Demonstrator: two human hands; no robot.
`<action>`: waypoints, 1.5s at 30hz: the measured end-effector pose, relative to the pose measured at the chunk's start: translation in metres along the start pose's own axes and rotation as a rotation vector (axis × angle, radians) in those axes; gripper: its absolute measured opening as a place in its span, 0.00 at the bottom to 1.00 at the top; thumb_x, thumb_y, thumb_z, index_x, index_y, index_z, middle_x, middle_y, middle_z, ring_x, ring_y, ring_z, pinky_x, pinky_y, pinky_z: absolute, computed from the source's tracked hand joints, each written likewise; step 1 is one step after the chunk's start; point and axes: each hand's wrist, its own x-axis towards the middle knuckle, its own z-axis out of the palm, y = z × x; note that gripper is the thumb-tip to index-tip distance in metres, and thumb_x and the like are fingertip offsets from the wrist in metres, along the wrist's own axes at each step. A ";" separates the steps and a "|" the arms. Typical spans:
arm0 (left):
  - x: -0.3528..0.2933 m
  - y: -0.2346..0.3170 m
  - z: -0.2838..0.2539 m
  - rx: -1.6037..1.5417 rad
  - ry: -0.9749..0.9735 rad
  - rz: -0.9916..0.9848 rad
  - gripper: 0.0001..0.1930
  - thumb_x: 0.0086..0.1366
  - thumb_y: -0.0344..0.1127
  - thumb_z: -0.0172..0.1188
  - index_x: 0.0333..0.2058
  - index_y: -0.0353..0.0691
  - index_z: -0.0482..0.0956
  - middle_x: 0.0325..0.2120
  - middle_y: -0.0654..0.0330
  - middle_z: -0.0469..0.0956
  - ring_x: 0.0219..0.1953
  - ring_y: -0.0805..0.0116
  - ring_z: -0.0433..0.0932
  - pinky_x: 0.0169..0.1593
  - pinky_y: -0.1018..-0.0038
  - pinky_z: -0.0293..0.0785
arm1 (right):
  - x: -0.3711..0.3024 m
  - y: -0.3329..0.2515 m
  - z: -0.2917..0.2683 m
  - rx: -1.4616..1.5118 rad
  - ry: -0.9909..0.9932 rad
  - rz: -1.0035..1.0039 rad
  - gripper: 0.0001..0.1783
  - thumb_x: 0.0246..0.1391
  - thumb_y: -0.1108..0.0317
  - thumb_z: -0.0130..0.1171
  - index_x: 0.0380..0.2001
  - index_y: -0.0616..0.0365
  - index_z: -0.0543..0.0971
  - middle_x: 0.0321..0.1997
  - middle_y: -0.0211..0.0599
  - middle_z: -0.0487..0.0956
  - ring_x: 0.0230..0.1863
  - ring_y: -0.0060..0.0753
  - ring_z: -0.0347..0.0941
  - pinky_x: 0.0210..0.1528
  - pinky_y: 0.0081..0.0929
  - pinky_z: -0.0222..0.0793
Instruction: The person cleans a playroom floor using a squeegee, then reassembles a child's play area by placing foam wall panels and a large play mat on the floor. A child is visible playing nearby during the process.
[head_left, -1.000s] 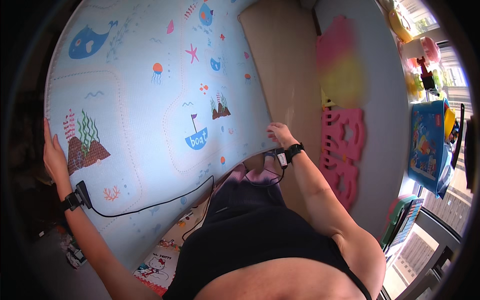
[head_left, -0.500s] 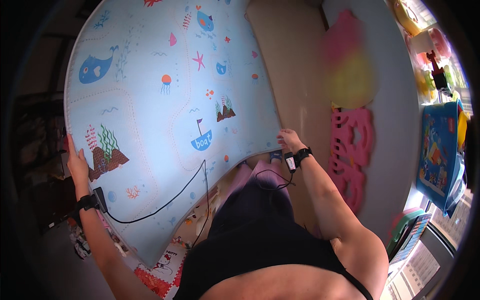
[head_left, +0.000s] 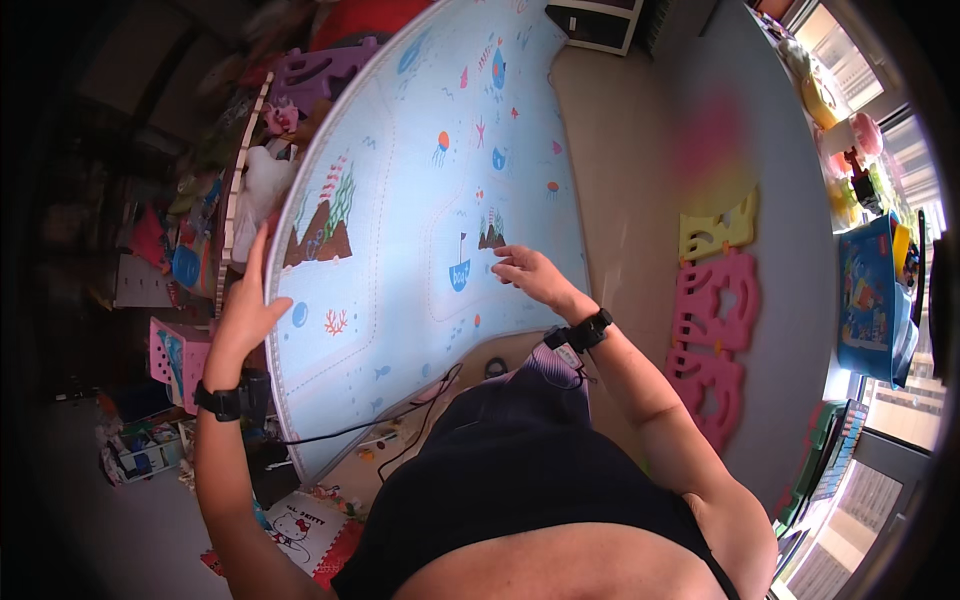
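Observation:
A large light-blue play mat [head_left: 400, 200] with printed sea creatures, plants and a boat stands tilted up in front of me. My left hand [head_left: 245, 300] is at its left edge, thumb over the printed face and fingers along the rim, holding it. My right hand [head_left: 530, 275] is in front of the mat near the printed boat, fingers apart and slightly bent, with nothing in it; I cannot tell whether the fingertips touch the mat. Both wrists wear black bands, and a black cable [head_left: 350, 432] runs from the left one.
Pink and yellow play-fence panels [head_left: 715, 300] lean along the right wall. A blue storage box [head_left: 870, 300] and toys line the windowsill. Left of the mat are a purple panel [head_left: 320, 75], a pink basket [head_left: 178, 360] and cluttered toys. A red-and-white floor mat [head_left: 300, 530] lies at lower left.
The play mat has swung and shifted right, its left side now steeper, with my left hand moving along at its edge. My right hand has moved left from the lower right corner.

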 end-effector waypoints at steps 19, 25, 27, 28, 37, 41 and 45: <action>-0.103 -0.020 0.116 -0.265 0.025 0.156 0.24 0.57 0.26 0.59 0.54 0.36 0.68 0.38 0.39 0.77 0.42 0.38 0.76 0.42 0.56 0.73 | -0.066 -0.076 0.181 -0.295 -0.395 -0.163 0.53 0.54 0.36 0.59 0.69 0.60 0.49 0.54 0.57 0.75 0.49 0.51 0.77 0.51 0.37 0.73; -0.103 -0.012 0.115 -0.601 0.013 0.255 0.18 0.60 0.26 0.57 0.49 0.33 0.71 0.33 0.47 0.79 0.35 0.58 0.81 0.39 0.69 0.74 | -0.088 -0.045 0.155 -0.344 -0.315 -0.111 0.43 0.58 0.44 0.58 0.66 0.62 0.58 0.54 0.51 0.77 0.48 0.43 0.77 0.50 0.33 0.73; -0.100 -0.006 0.114 -0.854 -0.010 0.216 0.14 0.63 0.24 0.56 0.47 0.30 0.71 0.35 0.60 0.77 0.37 0.74 0.74 0.42 0.76 0.71 | -0.094 -0.022 0.142 -0.365 -0.278 -0.117 0.39 0.58 0.46 0.59 0.63 0.64 0.64 0.51 0.48 0.79 0.48 0.40 0.77 0.50 0.32 0.71; -0.098 -0.003 0.113 -0.923 -0.009 0.199 0.13 0.63 0.23 0.55 0.47 0.30 0.71 0.35 0.63 0.76 0.38 0.77 0.72 0.43 0.78 0.70 | -0.098 -0.009 0.134 -0.317 -0.268 -0.067 0.39 0.58 0.47 0.59 0.62 0.64 0.64 0.50 0.48 0.79 0.47 0.39 0.77 0.50 0.32 0.71; -0.093 0.056 0.121 -1.213 0.123 0.068 0.20 0.66 0.31 0.57 0.55 0.30 0.69 0.46 0.55 0.76 0.44 0.69 0.75 0.50 0.74 0.70 | -0.137 0.114 0.052 0.133 -0.182 0.416 0.37 0.57 0.46 0.58 0.62 0.60 0.66 0.54 0.44 0.75 0.38 0.34 0.78 0.41 0.30 0.74; -0.095 0.117 0.108 -1.202 0.163 0.019 0.20 0.69 0.35 0.54 0.56 0.33 0.68 0.46 0.55 0.75 0.44 0.66 0.76 0.48 0.72 0.72 | -0.159 0.223 0.019 0.482 0.085 0.733 0.42 0.58 0.42 0.54 0.67 0.57 0.59 0.68 0.51 0.59 0.60 0.57 0.67 0.54 0.50 0.70; -0.106 0.158 0.092 -1.197 0.313 -0.107 0.19 0.70 0.39 0.53 0.55 0.35 0.70 0.44 0.54 0.76 0.44 0.65 0.77 0.48 0.70 0.73 | -0.194 0.337 0.002 0.761 0.317 0.808 0.42 0.58 0.41 0.52 0.65 0.61 0.60 0.69 0.53 0.58 0.60 0.58 0.67 0.53 0.55 0.70</action>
